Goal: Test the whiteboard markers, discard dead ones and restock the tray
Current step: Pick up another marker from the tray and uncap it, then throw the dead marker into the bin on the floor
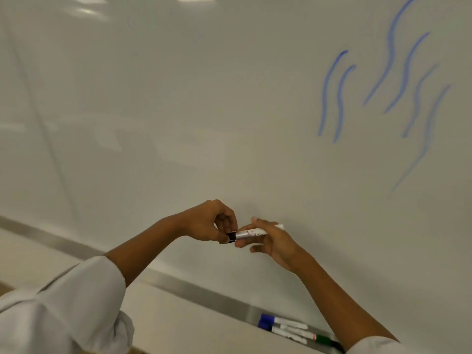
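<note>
Marker (251,233) held by right hand (270,241) | left hand (212,222) grip pinching black cap (231,236)

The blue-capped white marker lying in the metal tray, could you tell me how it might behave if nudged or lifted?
The blue-capped white marker looks round-barrelled, so it would probably roll, though the metal tray and the neighbouring green-capped marker should check it. It seems rigid and slim, likely light. Its smooth plastic may feel slightly slippery.
</note>
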Demonstrator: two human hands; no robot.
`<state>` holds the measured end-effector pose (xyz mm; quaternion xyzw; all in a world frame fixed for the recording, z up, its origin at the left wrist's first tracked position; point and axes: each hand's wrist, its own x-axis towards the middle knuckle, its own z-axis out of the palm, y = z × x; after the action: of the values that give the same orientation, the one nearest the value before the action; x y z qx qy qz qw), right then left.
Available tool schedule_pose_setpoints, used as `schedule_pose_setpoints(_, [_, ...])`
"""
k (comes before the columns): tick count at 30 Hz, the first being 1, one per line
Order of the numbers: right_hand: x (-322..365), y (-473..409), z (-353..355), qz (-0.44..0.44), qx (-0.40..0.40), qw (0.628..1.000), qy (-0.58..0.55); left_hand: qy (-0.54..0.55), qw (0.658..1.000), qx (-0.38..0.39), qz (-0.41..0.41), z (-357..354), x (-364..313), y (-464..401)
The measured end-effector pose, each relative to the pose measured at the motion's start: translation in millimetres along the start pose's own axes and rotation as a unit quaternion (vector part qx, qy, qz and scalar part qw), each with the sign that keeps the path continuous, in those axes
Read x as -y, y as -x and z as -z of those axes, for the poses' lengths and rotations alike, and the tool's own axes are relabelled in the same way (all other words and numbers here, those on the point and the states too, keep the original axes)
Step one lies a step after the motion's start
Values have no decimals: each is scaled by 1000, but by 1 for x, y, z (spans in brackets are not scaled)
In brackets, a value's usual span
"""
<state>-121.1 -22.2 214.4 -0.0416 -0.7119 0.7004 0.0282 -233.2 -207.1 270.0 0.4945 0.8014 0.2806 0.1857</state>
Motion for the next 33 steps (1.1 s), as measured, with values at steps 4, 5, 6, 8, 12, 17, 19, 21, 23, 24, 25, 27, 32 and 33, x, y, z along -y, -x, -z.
schedule_pose_setpoints(4, [-41, -33, -59, -116, 66, 990, -51, 3, 996, 24, 87, -5, 64, 48])
schedule_pose_setpoints(5, [-52, -39, -76, -138, 88, 985, -54, 6, 994, 25, 107, -7, 80, 62])
schedule_pose_setpoints(6, [-63, -44, -92, -159, 109, 980, -58, 9, 992, 25, 127, -10, 95, 77])
schedule_pose_setpoints(8, [-86, -54, -129, -200, 144, 967, -66, 20, 985, 19, 169, -18, 125, 110])
schedule_pose_setpoints(12, [-131, -65, -202, -257, 204, 943, -48, 48, 968, 7, 247, -42, 181, 181])
schedule_pose_setpoints(17, [-179, -65, -286, -318, 258, 912, 14, 126, 933, -25, 337, -71, 233, 266])
schedule_pose_setpoints(19, [-196, -62, -317, -342, 262, 901, 51, 154, 915, -57, 370, -79, 249, 294])
schedule_pose_setpoints(21, [-209, -60, -344, -363, 262, 890, 83, 187, 898, -86, 389, -85, 264, 315])
schedule_pose_setpoints(23, [-220, -60, -369, -384, 275, 875, 108, 216, 882, -104, 406, -89, 275, 332])
schedule_pose_setpoints(24, [-224, -61, -380, -393, 285, 866, 122, 229, 874, -112, 415, -91, 279, 339])
schedule_pose_setpoints(25, [-228, -62, -390, -398, 294, 858, 136, 242, 865, -123, 422, -93, 284, 345])
schedule_pose_setpoints(27, [-235, -66, -409, -401, 297, 853, 157, 268, 848, -147, 433, -95, 290, 354])
schedule_pose_setpoints(32, [-248, -77, -430, -412, 243, 864, 158, 373, 786, -187, 457, -93, 304, 362])
schedule_pose_setpoints(33, [-248, -80, -428, -415, 239, 864, 155, 387, 778, -190, 457, -93, 307, 361])
